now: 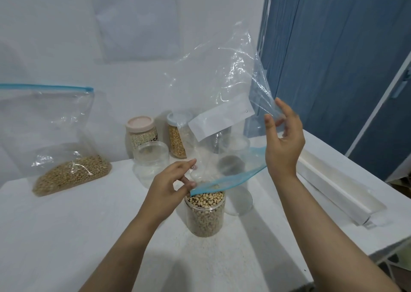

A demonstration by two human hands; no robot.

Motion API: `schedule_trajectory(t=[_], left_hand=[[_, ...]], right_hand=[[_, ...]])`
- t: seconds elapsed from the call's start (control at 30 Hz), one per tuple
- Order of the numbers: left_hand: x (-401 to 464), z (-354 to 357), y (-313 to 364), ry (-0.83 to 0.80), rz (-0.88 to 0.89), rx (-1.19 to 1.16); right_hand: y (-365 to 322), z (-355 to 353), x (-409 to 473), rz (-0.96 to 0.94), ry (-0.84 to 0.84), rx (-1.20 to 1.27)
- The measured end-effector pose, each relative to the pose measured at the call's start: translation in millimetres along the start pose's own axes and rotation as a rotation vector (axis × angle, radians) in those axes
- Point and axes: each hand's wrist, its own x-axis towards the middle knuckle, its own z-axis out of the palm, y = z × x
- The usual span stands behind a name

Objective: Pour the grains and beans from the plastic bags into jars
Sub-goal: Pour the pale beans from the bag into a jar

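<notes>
Empty bag: a clear plastic bag (213, 87) with a blue zip edge is held up in the air, upside down, with its open mouth just over the bean jar. It has a white label on it. No beans show inside it.
Bean jar: a clear jar (205, 214) stands on the white table (66, 236), near the front. It is full to the top with pale beans that have dark spots. It has no lid on.
Left hand: the left hand (171, 185) pinches the blue zip edge of the bag with thumb and fingers, right at the rim of the bean jar.
Right hand: the right hand (282, 140) is up high and pinches the side of the bag between thumb and fingertips.
Other bag: a second zip bag (55, 140) leans on the wall at the left, with brown grains at the bottom.
Empty jars: two clear open jars stand behind the bean jar, one on the left (151, 162) and one behind the held bag (235, 176).
Full jars: at the back, a jar with a pink lid (141, 134) and a jar with a pale blue lid (178, 136) hold grains.
Wall: a sheet of paper (135, 18) hangs on it.
</notes>
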Motion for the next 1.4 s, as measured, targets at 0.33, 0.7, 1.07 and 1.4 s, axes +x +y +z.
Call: schedule_trajectory(t=[0.33,0.7,1.07,1.4], left_hand=[[-2,6,3,0.035,0.05,0.055],[-1,6,2,-0.007,0.006,-0.065],[7,18,20,0.198,-0.016,-0.149],[38,57,56,0.577,-0.155,-0.501]], right_hand=[[-5,1,2,-0.034,0.011,0.022],[-12,2,7,-0.029,0.02,0.024],[-3,-15,0,0.08,-0.072,-0.141],[19,-60,13,0.01,-0.264,0.065]])
